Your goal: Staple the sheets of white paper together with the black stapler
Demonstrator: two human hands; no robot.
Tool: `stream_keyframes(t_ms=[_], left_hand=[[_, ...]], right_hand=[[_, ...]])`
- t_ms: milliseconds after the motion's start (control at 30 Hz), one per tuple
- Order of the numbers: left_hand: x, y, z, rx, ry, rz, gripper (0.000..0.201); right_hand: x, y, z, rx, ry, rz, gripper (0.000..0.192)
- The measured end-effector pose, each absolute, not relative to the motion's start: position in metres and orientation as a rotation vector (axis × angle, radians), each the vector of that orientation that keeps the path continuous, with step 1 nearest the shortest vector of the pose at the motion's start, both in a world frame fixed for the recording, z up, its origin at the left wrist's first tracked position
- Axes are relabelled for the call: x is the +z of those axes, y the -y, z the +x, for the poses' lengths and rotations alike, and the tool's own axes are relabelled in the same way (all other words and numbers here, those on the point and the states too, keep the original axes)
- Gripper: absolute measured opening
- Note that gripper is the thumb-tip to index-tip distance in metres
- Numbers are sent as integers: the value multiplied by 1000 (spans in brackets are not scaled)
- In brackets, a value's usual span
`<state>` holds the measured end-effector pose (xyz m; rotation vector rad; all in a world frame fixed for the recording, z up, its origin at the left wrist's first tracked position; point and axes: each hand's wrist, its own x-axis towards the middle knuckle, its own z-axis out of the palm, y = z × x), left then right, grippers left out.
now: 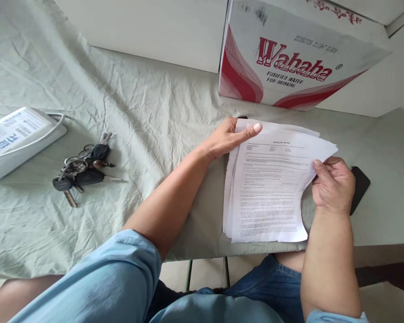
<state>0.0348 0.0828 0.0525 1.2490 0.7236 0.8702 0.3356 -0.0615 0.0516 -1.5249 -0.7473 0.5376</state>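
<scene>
Loose stack of white printed paper sheets [269, 193] lying on the wrinkled pale green cloth-covered table [148, 112], close to the near edge, sheets fanned slightly out of line. Right hand [333, 184] pinching the right edge of the top sheet between thumb and curled fingers, that edge lifted and bent. Left hand [230, 139] open and flat, palm down on the upper left corner of the stack, thumb stretched along the top edge. Flat black object [360, 184] just behind the right hand, partly hidden by it, on the cloth. White cardboard box with red lettering and red curved stripes [289, 54] standing tilted beyond the papers, near their top edge. Well apart to the left, bunch of keys with black fobs on metal rings [82, 168] on the cloth. Further left, flat white device with blue print [16, 139] at the table's left side. Light blue sleeves and blue denim at the bottom of the view.
</scene>
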Motion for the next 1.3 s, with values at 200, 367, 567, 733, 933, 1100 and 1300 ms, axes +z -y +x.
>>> stream_keyframes(t_ms=[200, 367, 567, 733, 933, 1100, 1300], left_hand=[[48, -86, 36, 803, -635, 1356, 69], [35, -95, 43, 1085, -760, 1151, 66], [14, -119, 45, 1390, -684, 879, 71], [19, -114, 44, 1393, -648, 855, 63], [43, -103, 21, 1129, -636, 998, 63], [49, -106, 8, 1016, -666, 1118, 67], [39, -107, 14, 896, -600, 1215, 50]], right_hand=[[55, 62, 330, 439, 791, -1510, 62], [63, 70, 348, 626, 801, -1540, 77], [66, 71, 348, 936, 736, -1464, 97], [65, 66, 310, 997, 685, -1493, 60], [84, 73, 329, 519, 853, -1299, 40], [89, 87, 358, 484, 956, -1350, 54], [78, 92, 355, 504, 984, -1438, 69]])
